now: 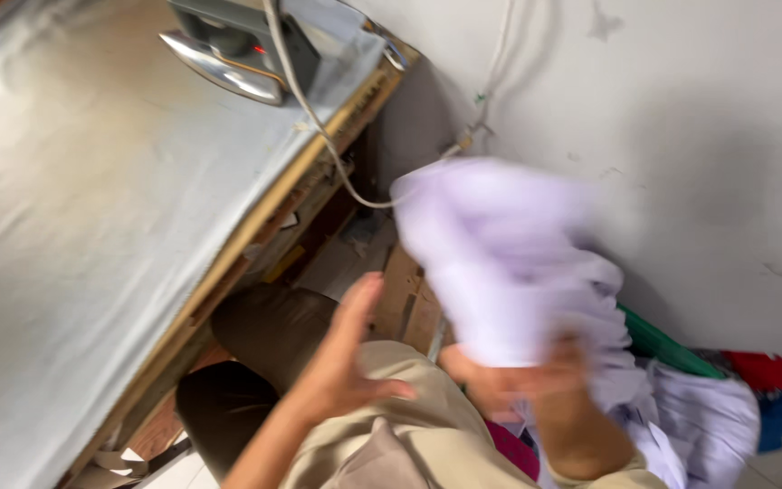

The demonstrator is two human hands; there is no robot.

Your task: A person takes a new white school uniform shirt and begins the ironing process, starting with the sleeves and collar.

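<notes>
Right hand (509,380) clamped round bunched lilac garment (500,263), hoisted off right-side pile (708,417); left hand (346,353) open, empty, near it.

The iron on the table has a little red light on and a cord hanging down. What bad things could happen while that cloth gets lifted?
The pale cloth in the right hand swings near the cord; a snag might tug the iron off the table's edge. Its red light suggests it may be hot, so it could scorch the cover.
</notes>
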